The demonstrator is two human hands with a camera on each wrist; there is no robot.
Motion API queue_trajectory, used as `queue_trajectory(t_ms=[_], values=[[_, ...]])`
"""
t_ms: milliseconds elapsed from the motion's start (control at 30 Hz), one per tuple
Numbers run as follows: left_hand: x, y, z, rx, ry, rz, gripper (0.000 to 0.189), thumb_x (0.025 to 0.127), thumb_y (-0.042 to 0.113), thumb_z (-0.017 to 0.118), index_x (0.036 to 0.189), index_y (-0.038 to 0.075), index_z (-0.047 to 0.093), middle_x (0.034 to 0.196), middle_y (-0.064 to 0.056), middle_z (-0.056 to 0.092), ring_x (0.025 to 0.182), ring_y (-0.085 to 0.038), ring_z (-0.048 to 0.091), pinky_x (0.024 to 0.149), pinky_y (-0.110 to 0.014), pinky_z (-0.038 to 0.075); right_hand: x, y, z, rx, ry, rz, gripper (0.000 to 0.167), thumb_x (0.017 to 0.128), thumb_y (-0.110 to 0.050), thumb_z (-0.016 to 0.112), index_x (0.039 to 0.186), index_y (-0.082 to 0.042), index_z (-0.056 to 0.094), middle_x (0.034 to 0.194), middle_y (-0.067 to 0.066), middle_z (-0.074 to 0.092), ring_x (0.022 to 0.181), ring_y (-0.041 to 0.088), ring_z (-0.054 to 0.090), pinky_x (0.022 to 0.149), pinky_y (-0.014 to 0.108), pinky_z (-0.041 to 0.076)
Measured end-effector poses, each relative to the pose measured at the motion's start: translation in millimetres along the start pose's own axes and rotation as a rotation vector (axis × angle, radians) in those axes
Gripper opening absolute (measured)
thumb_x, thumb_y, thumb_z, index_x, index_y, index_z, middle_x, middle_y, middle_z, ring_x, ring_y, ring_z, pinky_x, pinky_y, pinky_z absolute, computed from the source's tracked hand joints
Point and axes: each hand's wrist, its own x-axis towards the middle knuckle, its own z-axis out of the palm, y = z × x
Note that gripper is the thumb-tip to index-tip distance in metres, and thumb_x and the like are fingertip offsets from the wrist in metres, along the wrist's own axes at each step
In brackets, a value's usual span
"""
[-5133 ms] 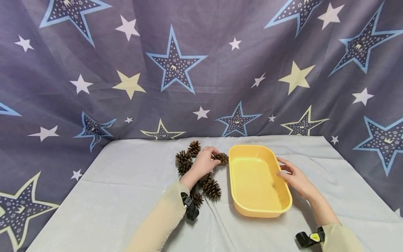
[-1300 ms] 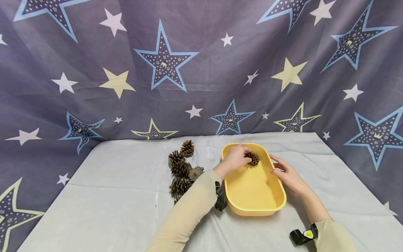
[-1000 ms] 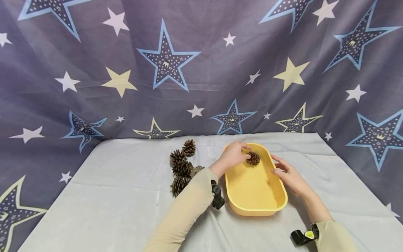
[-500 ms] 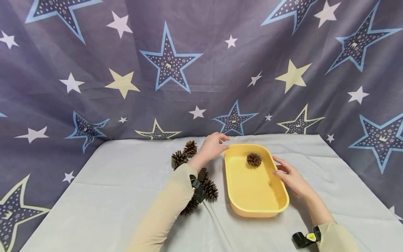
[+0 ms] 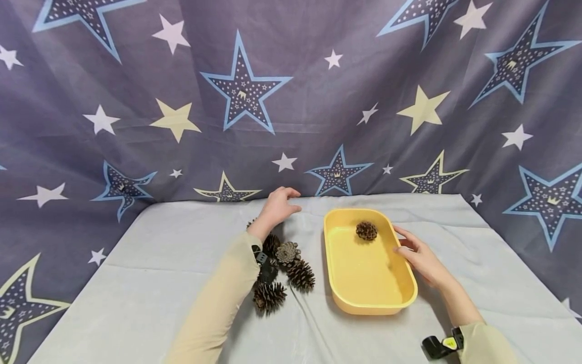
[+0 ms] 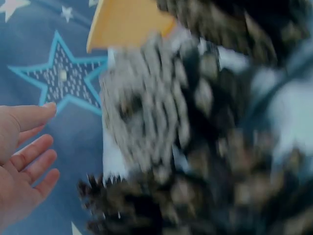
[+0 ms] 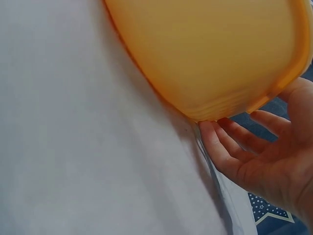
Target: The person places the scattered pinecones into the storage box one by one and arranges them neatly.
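In the head view my left hand (image 5: 276, 206) hovers over the back of a pile of brown pine cones (image 5: 302, 276), fingers loosely bent and nothing between them. Its wrist and sleeve hide part of the pile. One greyish cone (image 5: 287, 254) shows its flat base; it looms blurred in the left wrist view. A single pine cone (image 5: 366, 231) lies inside a yellow plastic tub (image 5: 370, 305), near its far end. At the tub's right side my right hand (image 5: 420, 257) holds the wall, thumb at the rim; the right wrist view has its fingers (image 7: 220, 147) against the outside.
A pale cloth (image 5: 182, 263) covers the table, with creases running across it. Behind rises a grey-purple curtain (image 5: 282, 101) printed with stars. Black cameras are strapped to both wrists, the right one (image 5: 438, 346) sitting close above the cloth.
My left hand carried a pine cone from the pile into the tub, let go of it, and moved back left over the pile. The right hand and tub have hardly moved.
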Motion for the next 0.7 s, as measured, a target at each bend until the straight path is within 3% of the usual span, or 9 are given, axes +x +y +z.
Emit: queue_trajectory(t_ms=[300,567,700], values=[[0.4,-30.5,-4.6,0.029,-0.034,-0.053,0.044,0.082,0.024,0.065,0.123,0.010,0.055,0.128,-0.012,0.049,0.120,-0.031,0.042,0.100,-0.044,0.036,0.9,1.3,-0.6,0.003,-0.004,-0.005,0.061,0.091,-0.008,0.049,0.144,-0.005,0.021,0.124,0.034,0.041,0.091,0.018,0.061,0.071,0.031,0.054],[-1.1,-48.3,-4.8,0.045,-0.105,-0.102,0.056,0.081,0.024,0.067,0.130,0.005,0.048,0.135,-0.019,0.042,0.126,-0.035,0.037,0.103,-0.046,0.033,1.4,0.2,-0.4,0.013,0.000,-0.004,0.060,0.090,-0.009,0.050,0.144,-0.005,0.022,0.123,0.034,0.041,0.090,0.017,0.061,0.071,0.032,0.054],[-0.9,-52.8,-3.9,0.029,-0.106,-0.122,0.057,0.080,0.023,0.067,0.131,0.005,0.047,0.137,-0.019,0.040,0.128,-0.035,0.035,0.104,-0.046,0.032,0.8,-0.1,-0.4,0.016,0.004,-0.002,0.061,0.090,-0.009,0.050,0.144,-0.005,0.021,0.123,0.035,0.041,0.090,0.017,0.061,0.071,0.031,0.054]])
